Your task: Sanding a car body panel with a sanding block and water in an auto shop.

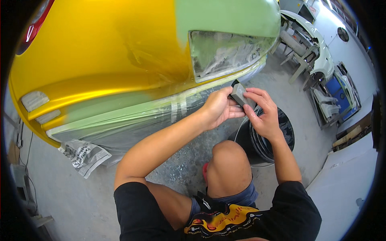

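In front of the car bumper, both my hands meet around a small grey sanding block (238, 91) with a dark sheet, probably sandpaper (234, 82), against its far side. My left hand (219, 107) grips the block and sheet at their left end, its thumb on top and its fingers stretched beneath. From the right, my right hand (263, 116) pinches the block between thumb and fingertips. The bumper (132, 60) is glossy yellow on the left and matte light green on the right. A masked recess (229, 54) lies just beyond my hands.
A black-lined bucket (286, 130) stands under my right forearm, close to my knee. Plastic sheeting and tape (177, 110) hang along the bumper's lower edge. Torn masking paper (84, 156) dangles at left. Plastic chairs (299, 60) and a white car panel (321, 44) stand back right.
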`<action>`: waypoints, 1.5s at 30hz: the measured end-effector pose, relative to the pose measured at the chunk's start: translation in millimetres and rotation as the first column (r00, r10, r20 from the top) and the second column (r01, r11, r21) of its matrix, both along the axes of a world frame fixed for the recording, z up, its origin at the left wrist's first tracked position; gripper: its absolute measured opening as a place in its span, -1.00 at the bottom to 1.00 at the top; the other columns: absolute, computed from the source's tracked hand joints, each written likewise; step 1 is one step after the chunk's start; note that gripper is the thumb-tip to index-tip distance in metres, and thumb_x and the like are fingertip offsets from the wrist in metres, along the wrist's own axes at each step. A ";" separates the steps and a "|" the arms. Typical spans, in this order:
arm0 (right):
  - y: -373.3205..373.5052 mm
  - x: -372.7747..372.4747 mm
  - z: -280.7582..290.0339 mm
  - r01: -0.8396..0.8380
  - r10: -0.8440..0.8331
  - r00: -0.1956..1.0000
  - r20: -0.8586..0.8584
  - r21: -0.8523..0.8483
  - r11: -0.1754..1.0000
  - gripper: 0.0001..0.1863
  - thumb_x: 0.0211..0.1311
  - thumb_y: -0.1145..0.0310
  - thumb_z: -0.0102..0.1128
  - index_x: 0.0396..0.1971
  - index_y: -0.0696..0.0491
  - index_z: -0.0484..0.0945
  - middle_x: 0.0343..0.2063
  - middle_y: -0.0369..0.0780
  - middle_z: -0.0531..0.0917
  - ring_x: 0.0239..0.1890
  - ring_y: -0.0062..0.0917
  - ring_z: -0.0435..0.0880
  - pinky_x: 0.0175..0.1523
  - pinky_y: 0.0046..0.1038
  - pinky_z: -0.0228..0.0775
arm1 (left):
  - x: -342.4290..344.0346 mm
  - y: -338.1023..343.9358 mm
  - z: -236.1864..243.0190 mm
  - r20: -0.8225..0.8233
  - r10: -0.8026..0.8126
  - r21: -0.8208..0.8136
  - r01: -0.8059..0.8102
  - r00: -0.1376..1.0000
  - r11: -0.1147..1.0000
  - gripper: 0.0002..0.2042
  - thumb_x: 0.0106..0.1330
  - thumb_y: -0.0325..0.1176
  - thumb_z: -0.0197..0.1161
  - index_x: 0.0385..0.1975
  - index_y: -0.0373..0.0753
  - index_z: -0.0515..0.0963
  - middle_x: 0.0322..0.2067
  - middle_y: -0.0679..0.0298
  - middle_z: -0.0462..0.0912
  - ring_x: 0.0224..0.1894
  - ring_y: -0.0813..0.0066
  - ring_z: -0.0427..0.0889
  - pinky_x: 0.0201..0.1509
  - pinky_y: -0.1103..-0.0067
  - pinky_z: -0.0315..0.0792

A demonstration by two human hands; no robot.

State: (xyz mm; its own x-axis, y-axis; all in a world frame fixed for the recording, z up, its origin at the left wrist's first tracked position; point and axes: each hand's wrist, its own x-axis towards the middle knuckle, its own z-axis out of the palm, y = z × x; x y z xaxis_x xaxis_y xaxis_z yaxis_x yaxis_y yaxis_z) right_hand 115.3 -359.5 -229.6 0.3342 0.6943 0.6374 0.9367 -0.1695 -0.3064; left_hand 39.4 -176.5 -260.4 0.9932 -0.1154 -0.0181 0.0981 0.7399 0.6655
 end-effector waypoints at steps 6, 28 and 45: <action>-12.2 13.2 0.3 0.035 -0.039 0.999 -0.035 -0.101 0.994 -0.64 0.13 0.39 0.46 -0.06 0.10 0.63 0.06 -0.07 0.63 0.16 -0.18 0.60 0.22 -0.27 0.43 | 10.1 -12.3 -7.2 -0.045 -0.030 0.071 0.033 0.999 0.997 -0.52 0.65 -0.15 -0.27 0.28 -0.42 0.31 0.17 -0.25 0.52 0.19 -0.03 0.62 0.35 0.14 0.49; -22.0 34.1 -21.0 -0.009 0.009 1.000 0.006 0.032 0.999 -0.69 0.09 0.45 0.52 -0.18 0.10 0.61 0.07 -0.08 0.60 0.11 -0.16 0.60 0.19 -0.25 0.45 | 37.1 -7.9 -10.6 0.015 0.026 0.274 -0.029 1.000 0.961 -0.60 0.62 -0.24 -0.14 0.16 -0.47 0.43 0.02 -0.11 0.63 0.04 0.05 0.73 0.18 0.21 0.65; -15.2 31.5 -42.3 0.009 0.011 0.994 0.111 -0.180 0.984 -0.44 0.12 0.40 0.46 0.00 0.18 0.29 -0.02 0.09 0.43 -0.01 0.08 0.46 0.16 -0.08 0.34 | 51.8 -22.6 -46.2 -0.143 -0.123 0.188 0.149 0.982 0.971 -0.44 0.66 0.00 -0.28 0.27 -0.41 0.35 0.12 -0.13 0.60 0.13 0.02 0.66 0.25 0.23 0.56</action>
State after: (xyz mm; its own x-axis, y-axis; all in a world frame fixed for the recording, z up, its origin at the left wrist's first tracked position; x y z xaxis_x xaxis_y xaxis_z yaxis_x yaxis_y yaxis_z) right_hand 146.8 -374.8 -271.9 0.2672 0.8015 0.5349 0.9634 -0.2113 -0.1647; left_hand 91.3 -199.1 -306.6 0.9559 -0.2307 -0.1816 0.2839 0.5694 0.7714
